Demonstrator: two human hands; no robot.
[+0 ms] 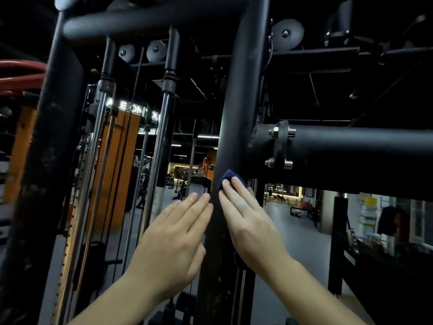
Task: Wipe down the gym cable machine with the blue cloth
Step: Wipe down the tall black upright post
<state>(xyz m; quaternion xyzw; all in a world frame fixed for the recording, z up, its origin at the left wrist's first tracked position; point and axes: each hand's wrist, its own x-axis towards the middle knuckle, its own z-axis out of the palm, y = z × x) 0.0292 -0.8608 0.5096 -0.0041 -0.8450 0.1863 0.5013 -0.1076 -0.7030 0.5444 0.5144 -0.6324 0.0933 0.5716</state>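
A black cable machine fills the view. Its thick upright post [239, 113] runs down the middle. My right hand [248, 219] presses a dark blue cloth [230, 177] flat against the right side of this post; only the cloth's top edge shows above my fingertips. My left hand [173, 238] lies flat with fingers together against the post's left side, holding nothing. Both hands sit just below a bolted flange joint [280, 146] where a horizontal tube [363, 148] meets the post.
Chrome guide rods [161, 127] and thin cables run vertically left of the post. Another black upright [54, 127] stands at far left. Pulleys [287, 34] hang overhead. Gym floor [281, 221] and other machines lie beyond. A person [396, 221] is at the right.
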